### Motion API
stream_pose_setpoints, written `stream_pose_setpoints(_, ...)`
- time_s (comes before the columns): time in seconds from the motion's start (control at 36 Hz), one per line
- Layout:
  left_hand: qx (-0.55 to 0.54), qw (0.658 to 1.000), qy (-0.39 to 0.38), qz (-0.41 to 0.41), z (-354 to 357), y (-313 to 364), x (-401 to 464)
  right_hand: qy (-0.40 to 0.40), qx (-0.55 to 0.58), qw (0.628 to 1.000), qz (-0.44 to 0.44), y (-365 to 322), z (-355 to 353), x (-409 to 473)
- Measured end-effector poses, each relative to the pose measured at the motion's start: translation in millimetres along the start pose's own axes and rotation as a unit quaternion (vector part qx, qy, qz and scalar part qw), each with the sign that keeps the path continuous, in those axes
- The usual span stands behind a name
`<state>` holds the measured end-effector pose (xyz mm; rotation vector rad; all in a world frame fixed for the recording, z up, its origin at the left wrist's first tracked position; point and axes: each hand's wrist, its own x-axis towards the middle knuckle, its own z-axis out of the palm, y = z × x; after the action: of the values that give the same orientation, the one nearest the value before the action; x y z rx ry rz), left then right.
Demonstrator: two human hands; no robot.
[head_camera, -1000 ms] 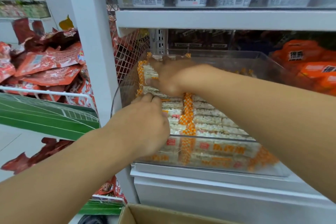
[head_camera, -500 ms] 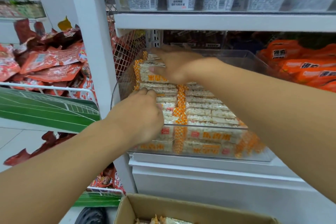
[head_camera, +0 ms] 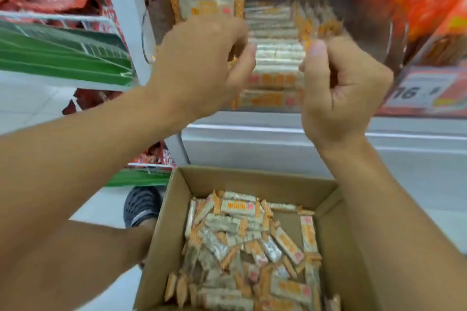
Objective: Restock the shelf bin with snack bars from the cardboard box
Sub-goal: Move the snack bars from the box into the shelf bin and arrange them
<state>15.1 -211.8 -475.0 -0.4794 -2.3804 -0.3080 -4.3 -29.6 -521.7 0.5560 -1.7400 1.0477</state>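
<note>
Both hands hang curled and empty before the bin [head_camera: 374, 20]: left hand [head_camera: 199, 68], right hand [head_camera: 343, 91]. The snack bars [head_camera: 252, 242] lie jumbled in the cardboard box [head_camera: 255, 179] straight below, roughly equally near both hands.

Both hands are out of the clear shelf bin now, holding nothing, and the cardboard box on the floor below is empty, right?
Not quite. The head view shows the cardboard box holds a loose pile of snack bars. The rest stands: left hand and right hand are out of the bin, holding nothing.
</note>
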Motion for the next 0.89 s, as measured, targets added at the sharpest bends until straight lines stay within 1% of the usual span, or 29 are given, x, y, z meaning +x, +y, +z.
stream_pose_setpoints(0.03,-0.019,0.999,-0.025,0.023,6,9,-15,-0.009,-0.003,0.999,0.042,3,-5,-28)
stream_pose_setpoints(0.06,-0.033,0.995,-0.081,0.036,15,17,-33,-0.045,-0.016,0.995,0.092,6,-7,-58)
stream_pose_setpoints(0.08,-0.034,0.984,-0.171,0.04,27,22,-54,-0.114,-0.038,0.983,0.14,9,-7,-88)
stream_pose_setpoints(0.11,-0.013,0.959,-0.282,0.037,41,25,-76,-0.215,-0.052,0.958,0.181,13,-6,-119)
stream_pose_setpoints(0.14,0.023,0.919,-0.393,0.023,57,26,-100,-0.34,-0.063,0.914,0.21,18,-6,-150)
stream_pose_setpoints(0.17,0.058,0.873,-0.485,-0.004,72,27,-127,-0.476,-0.076,0.849,0.215,25,-8,-181)
stream_pose_setpoints(0.19,0.081,0.831,-0.548,-0.042,85,27,-154,-0.59,-0.084,0.774,0.213,31,-12,-208)
stream_pose_setpoints(0.22,0.083,0.802,-0.585,-0.09,94,28,-181,-0.667,-0.083,0.706,0.223,34,-18,-231)
stream_pose_setpoints(0.25,0.07,0.778,-0.608,-0.145,102,30,-208,-0.707,-0.078,0.654,0.258,37,-25,-250)
stream_pose_setpoints(0.31,0.035,0.729,-0.646,-0.225,113,36,-255,-0.721,-0.036,0.567,0.398,40,-41,-276)
stream_pose_setpoints(0.33,0.019,0.703,-0.668,-0.245,116,40,-273,-0.719,-0.01,0.518,0.462,40,-47,-286)
stream_pose_setpoints(0.36,0.006,0.677,-0.69,-0.255,120,42,-287,-0.724,0.014,0.465,0.509,37,-52,-292)
stream_pose_setpoints(0.39,-0.008,0.654,-0.71,-0.26,122,43,-297,-0.732,0.032,0.416,0.538,36,-56,-295)
stream_pose_setpoints(0.42,-0.021,0.63,-0.73,-0.262,124,44,-301,-0.735,0.051,0.378,0.56,34,-57,-299)
stream_pose_setpoints(0.44,-0.031,0.612,-0.747,-0.259,126,44,-303,-0.732,0.07,0.352,0.579,32,-59,-301)
stream_pose_setpoints(0.47,-0.036,0.6,-0.758,-0.254,129,43,-301,-0.723,0.086,0.335,0.598,31,-59,-303)
stream_pose_setpoints(0.56,-0.051,0.582,-0.772,-0.25,130,41,-294,-0.718,0.107,0.311,0.613,26,-51,-308)
stream_pose_setpoints(0.64,-0.065,0.56,-0.785,-0.256,128,39,-292,-0.736,0.087,0.308,0.597,21,-43,-313)
stream_pose_setpoints(0.69,-0.075,0.561,-0.782,-0.261,130,41,-293,-0.748,0.076,0.312,0.58,18,-41,-317)
stream_pose_setpoints(0.81,-0.072,0.56,-0.791,-0.235,137,45,-295,-0.729,0.081,0.322,0.599,18,-43,-324)
stream_pose_setpoints(0.89,-0.087,0.583,-0.768,-0.252,142,45,-298,-0.697,0.09,0.336,0.626,25,-48,-319)
